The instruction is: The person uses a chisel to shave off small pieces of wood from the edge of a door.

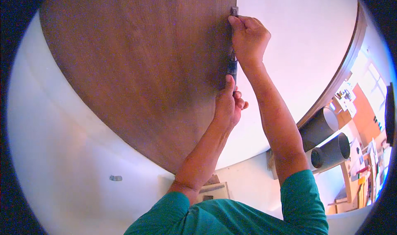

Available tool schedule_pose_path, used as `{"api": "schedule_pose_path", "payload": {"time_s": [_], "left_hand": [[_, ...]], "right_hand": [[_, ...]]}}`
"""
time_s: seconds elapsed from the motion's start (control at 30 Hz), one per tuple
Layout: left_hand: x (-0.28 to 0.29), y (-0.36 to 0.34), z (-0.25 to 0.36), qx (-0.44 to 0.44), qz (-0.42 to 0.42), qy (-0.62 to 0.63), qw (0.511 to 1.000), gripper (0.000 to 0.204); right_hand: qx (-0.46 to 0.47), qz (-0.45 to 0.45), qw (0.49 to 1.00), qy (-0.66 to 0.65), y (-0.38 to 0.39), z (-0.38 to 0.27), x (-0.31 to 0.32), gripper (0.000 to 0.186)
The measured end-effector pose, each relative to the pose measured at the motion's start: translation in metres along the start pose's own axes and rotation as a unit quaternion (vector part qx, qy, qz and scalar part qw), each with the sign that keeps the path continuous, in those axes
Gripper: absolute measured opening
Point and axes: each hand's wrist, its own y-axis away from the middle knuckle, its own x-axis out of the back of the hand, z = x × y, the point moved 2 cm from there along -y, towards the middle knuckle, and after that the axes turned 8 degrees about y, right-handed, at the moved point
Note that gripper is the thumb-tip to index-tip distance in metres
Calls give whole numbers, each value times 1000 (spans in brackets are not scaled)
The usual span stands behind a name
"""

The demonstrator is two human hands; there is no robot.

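A slim hand tool (233, 66) with a dark handle lies along the straight seam between a brown wood-grain panel (136, 65) and a white panel (306, 32). My left hand (229, 104) is closed round its handle, thumb along the top. Farther up, my right hand (249, 38) is closed on the tool's narrower front part, with the thumb and fingers near the far end. A small dark metal-looking piece (235, 11) sticks out past the right thumb. Both my hands cover much of the tool, so its exact kind cannot be told.
At right stand dark, wide tubes (337, 147) beside a cluttered shelf or bench area (370, 169) and a window (372, 80). A small grey object (115, 178) sits on the pale surface at lower left. A wooden piece (215, 192) is close to my body.
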Motion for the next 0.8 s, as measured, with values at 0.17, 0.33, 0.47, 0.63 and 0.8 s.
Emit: {"api": "schedule_pose_path", "payload": {"time_s": [0.17,0.33,0.47,0.63,0.8], "left_hand": [[-12,2,1,-8,49,10,999,49],[-14,2,6,-17,50,5,999,49],[-24,6,8,-22,52,-15,998,53],[-33,3,17,-20,35,1,999,51],[-41,4,17,-14,59,9,998,51]], "right_hand": [[9,5,1000,17,-5,0,-2,19],[-15,1,1000,-1,-11,-4,-3,23],[-29,-11,999,19,-17,-7,-2,23],[-8,0,1000,24,-31,-13,-2,23],[-13,2,999,38,-36,-12,-3,23]]}}
